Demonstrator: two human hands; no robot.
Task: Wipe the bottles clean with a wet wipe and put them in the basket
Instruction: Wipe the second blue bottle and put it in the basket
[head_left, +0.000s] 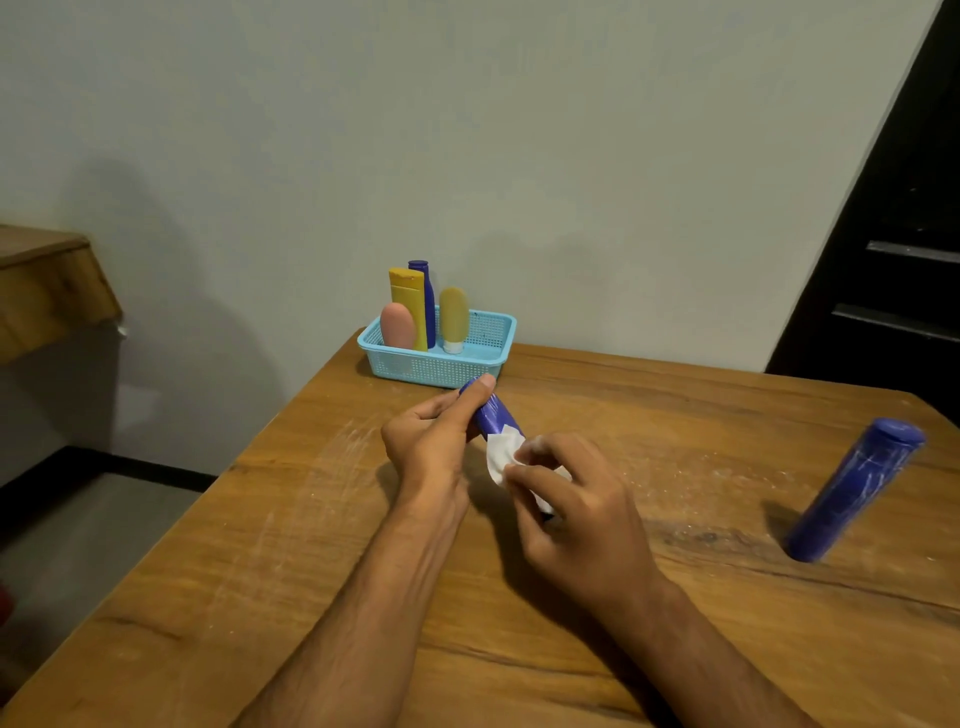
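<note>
My left hand (436, 441) grips the upper end of a dark blue bottle (493, 413) held tilted above the wooden table (311, 545). My right hand (566, 512) presses a white wet wipe (501, 454) around the bottle's lower part, which is hidden by the fingers. A light blue mesh basket (439, 366) stands at the table's far edge and holds several upright bottles: pink (397, 325), yellow (408, 301), dark blue (427, 296) and mustard with a white cap (453, 317). Another blue bottle (852, 491), streaked with white, stands on the table at the right.
White powdery smears mark the tabletop around my hands. A pale wall rises right behind the basket. A dark door (893, 234) is at the right, and a wooden ledge (47, 280) at the left beyond the table's left edge.
</note>
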